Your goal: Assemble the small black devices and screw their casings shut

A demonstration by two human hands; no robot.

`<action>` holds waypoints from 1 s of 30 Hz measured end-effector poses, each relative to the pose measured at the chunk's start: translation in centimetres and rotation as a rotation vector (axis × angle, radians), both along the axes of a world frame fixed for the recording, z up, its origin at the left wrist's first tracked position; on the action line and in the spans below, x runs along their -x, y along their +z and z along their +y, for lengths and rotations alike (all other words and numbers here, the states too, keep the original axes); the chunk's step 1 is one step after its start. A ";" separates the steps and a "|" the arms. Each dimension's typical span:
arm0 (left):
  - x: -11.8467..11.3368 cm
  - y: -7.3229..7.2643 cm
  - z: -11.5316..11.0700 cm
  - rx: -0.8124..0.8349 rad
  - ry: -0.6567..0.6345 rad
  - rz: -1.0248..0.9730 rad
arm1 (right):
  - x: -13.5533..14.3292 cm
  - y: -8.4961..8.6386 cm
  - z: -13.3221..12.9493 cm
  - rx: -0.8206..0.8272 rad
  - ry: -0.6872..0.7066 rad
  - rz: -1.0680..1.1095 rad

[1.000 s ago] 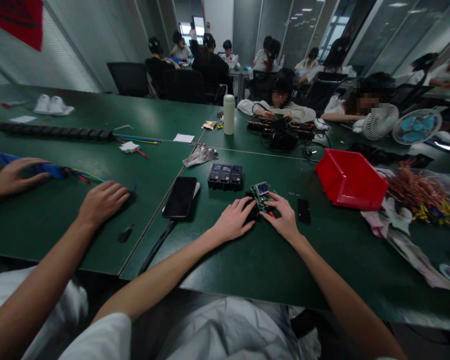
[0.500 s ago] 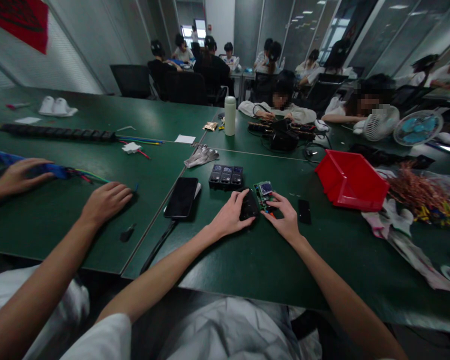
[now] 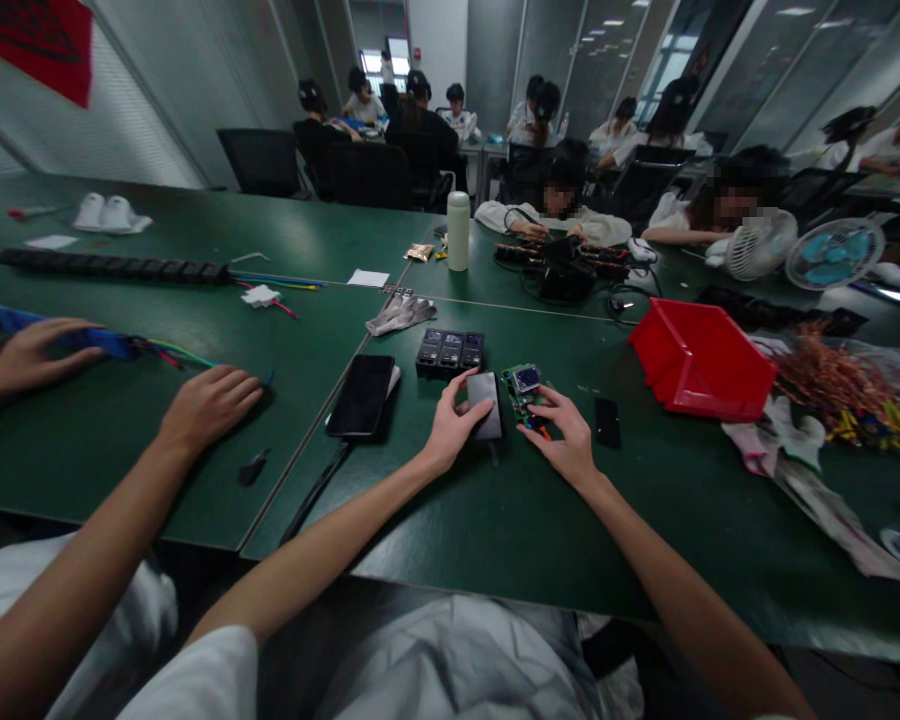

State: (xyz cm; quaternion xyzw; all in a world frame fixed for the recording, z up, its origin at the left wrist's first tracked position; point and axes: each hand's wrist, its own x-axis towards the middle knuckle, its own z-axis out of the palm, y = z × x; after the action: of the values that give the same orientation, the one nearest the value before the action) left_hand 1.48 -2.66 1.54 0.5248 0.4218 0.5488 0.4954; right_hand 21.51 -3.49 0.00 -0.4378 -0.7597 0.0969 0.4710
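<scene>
Near edge: green table (image 3: 450, 540), a seam running up from its front edge left of the wearer; a co-worker's hand (image 3: 214, 405) lies beyond that seam.
Left hand (image 3: 450, 425): closed around a flat rectangular case (image 3: 484, 402), its smooth grey face up, inward from the table's near edge.
Right hand (image 3: 568, 430): fingers narrowed on the right side of a green circuit board (image 3: 526, 380) with a small screen, just beside the case.
Around them: smartphone (image 3: 361, 395) to the left, thin black panel (image 3: 608, 422) to the right, black three-section module (image 3: 450, 352) behind the case.
Toward the right edge: red plastic bin (image 3: 701, 360), copper wires (image 3: 840, 375).
Far edge: pale green bottle (image 3: 458, 232), two fans (image 3: 832, 252), a person bent over cables.
Room: black chairs (image 3: 259, 160), seated people, glass partitions (image 3: 495, 65).
Changed: half a second ago the case showed a darker, uneven side; now the plain face shows, slightly farther left.
</scene>
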 end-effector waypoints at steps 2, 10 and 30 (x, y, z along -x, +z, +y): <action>-0.3 0.1 0.0 0.135 -0.099 -0.203 | 0.1 -0.1 -0.1 0.011 0.006 -0.012; -0.2 -0.7 0.3 0.404 -0.237 -0.448 | 1.3 0.2 -0.6 -0.005 0.043 -0.113; 0.3 1.1 -0.6 0.715 -0.427 -0.508 | 1.7 1.3 -1.1 0.108 0.258 -0.051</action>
State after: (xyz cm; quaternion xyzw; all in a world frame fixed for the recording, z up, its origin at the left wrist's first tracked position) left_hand 1.15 -3.23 2.64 0.2459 0.3324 0.3663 0.8336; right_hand 19.77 -4.54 1.28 -0.3634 -0.8150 0.1862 0.4111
